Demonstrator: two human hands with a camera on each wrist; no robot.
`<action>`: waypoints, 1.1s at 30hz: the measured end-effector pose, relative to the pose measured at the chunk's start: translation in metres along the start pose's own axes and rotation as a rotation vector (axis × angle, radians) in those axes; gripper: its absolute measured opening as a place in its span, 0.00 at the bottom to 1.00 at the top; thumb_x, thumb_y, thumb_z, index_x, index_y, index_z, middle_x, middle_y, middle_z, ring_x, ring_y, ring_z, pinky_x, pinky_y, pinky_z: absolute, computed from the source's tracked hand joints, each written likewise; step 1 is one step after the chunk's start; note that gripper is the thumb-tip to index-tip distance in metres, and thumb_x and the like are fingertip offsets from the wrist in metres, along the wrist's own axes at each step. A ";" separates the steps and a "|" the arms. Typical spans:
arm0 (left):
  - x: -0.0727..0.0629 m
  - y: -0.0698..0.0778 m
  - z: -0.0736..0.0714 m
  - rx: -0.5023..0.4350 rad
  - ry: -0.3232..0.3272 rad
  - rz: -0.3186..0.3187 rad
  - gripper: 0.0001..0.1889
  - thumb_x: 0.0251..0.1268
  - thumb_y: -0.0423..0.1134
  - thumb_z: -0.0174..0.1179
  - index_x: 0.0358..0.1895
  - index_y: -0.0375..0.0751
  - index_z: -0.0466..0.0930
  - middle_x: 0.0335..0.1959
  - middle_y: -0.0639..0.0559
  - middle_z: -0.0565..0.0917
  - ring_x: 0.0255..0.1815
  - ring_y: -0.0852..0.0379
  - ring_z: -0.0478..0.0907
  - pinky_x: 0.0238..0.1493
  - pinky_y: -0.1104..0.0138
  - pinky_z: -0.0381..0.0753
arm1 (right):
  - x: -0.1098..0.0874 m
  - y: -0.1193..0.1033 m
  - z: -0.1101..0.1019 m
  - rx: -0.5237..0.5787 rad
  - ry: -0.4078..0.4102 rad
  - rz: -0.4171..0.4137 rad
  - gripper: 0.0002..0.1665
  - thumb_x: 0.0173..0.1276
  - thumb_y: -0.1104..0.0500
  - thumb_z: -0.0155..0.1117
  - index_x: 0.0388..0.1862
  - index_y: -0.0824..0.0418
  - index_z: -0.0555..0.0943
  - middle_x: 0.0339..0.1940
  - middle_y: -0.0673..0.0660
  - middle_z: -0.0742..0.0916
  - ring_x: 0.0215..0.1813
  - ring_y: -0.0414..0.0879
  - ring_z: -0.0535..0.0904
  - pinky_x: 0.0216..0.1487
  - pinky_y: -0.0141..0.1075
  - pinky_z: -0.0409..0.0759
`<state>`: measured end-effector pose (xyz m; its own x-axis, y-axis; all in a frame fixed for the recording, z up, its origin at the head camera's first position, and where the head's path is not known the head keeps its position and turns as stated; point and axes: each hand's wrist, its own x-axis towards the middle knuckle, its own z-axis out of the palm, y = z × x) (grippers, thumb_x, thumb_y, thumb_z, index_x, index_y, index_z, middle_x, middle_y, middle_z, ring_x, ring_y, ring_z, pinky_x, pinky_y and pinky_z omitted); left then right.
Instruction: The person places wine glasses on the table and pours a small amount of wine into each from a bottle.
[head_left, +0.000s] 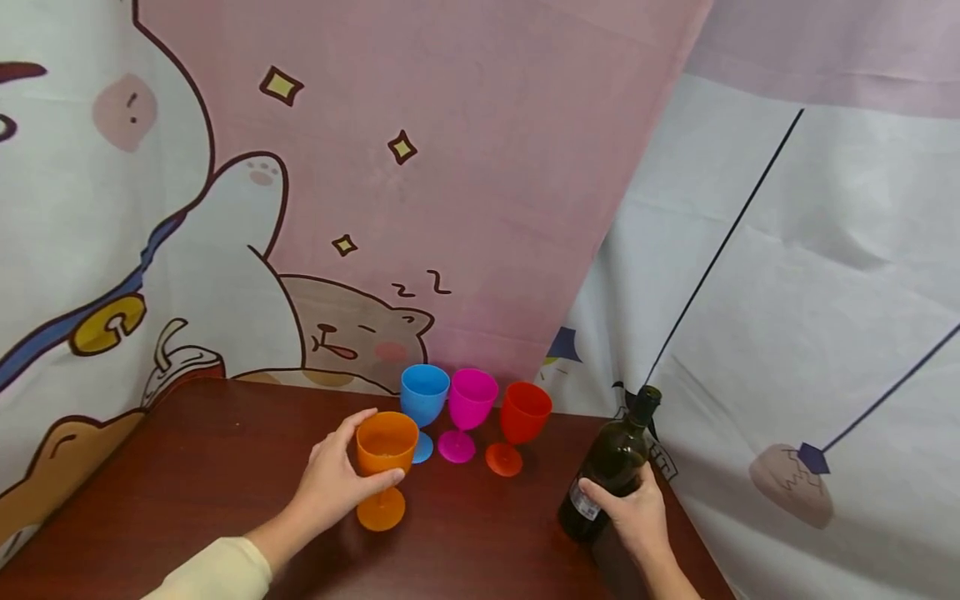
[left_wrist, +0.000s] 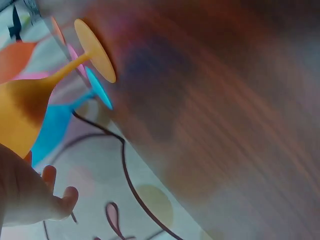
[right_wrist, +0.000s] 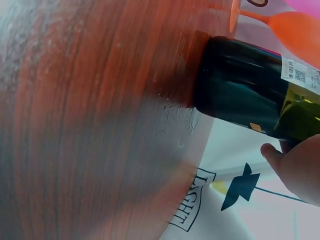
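My left hand point(head_left: 330, 475) grips an orange plastic goblet point(head_left: 385, 454) by its bowl, thumb across the near side and fingers round the far side. The goblet stands upright, and its stem and round foot show below the hand in the left wrist view. On the right, my right hand point(head_left: 637, 512) holds a dark green wine bottle point(head_left: 613, 454) round its body. The bottle has an open mouth and leans slightly to the right in the head view. Its white label point(right_wrist: 300, 75) shows in the right wrist view, with the bottle's bottom close to the tabletop.
Blue point(head_left: 424, 396), magenta point(head_left: 472, 400) and red point(head_left: 525, 412) goblets stand in a row near the back of the brown wooden table point(head_left: 225, 467). A cartoon-printed cloth point(head_left: 487, 208) hangs behind the table and along its right edge. Wet drops show on the wood near the bottle.
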<state>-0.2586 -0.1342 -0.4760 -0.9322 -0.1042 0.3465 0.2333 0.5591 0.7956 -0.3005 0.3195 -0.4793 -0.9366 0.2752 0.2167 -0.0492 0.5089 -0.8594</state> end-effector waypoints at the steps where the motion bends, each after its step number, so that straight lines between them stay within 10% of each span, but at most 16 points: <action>1: 0.004 -0.003 -0.004 0.013 0.004 -0.012 0.52 0.49 0.59 0.84 0.78 0.53 0.68 0.63 0.48 0.86 0.65 0.39 0.77 0.71 0.33 0.68 | 0.000 0.000 0.000 -0.003 -0.004 0.002 0.55 0.54 0.44 0.89 0.76 0.52 0.70 0.67 0.61 0.85 0.51 0.27 0.79 0.50 0.23 0.80; 11: 0.044 -0.027 -0.027 0.068 0.053 -0.116 0.55 0.56 0.63 0.79 0.83 0.49 0.60 0.68 0.34 0.81 0.67 0.31 0.72 0.68 0.34 0.65 | 0.001 0.004 0.002 -0.054 -0.003 -0.011 0.54 0.56 0.41 0.87 0.77 0.51 0.69 0.67 0.62 0.86 0.60 0.47 0.82 0.51 0.25 0.80; 18: 0.065 -0.032 -0.023 0.074 0.072 -0.111 0.55 0.59 0.62 0.78 0.84 0.46 0.58 0.67 0.32 0.81 0.67 0.32 0.70 0.70 0.34 0.61 | 0.001 0.007 0.003 -0.061 0.005 -0.033 0.53 0.57 0.42 0.87 0.76 0.52 0.70 0.65 0.64 0.87 0.57 0.43 0.83 0.50 0.26 0.81; 33: 0.079 -0.033 -0.017 0.118 0.111 -0.059 0.62 0.55 0.67 0.78 0.86 0.42 0.53 0.77 0.29 0.72 0.78 0.27 0.59 0.75 0.28 0.53 | 0.000 0.011 0.002 -0.073 0.037 -0.063 0.52 0.56 0.43 0.88 0.75 0.54 0.71 0.64 0.63 0.88 0.58 0.46 0.83 0.51 0.28 0.82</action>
<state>-0.3357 -0.1747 -0.4665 -0.9057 -0.2258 0.3589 0.1390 0.6414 0.7545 -0.3017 0.3231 -0.4898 -0.9189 0.2703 0.2875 -0.0809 0.5840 -0.8077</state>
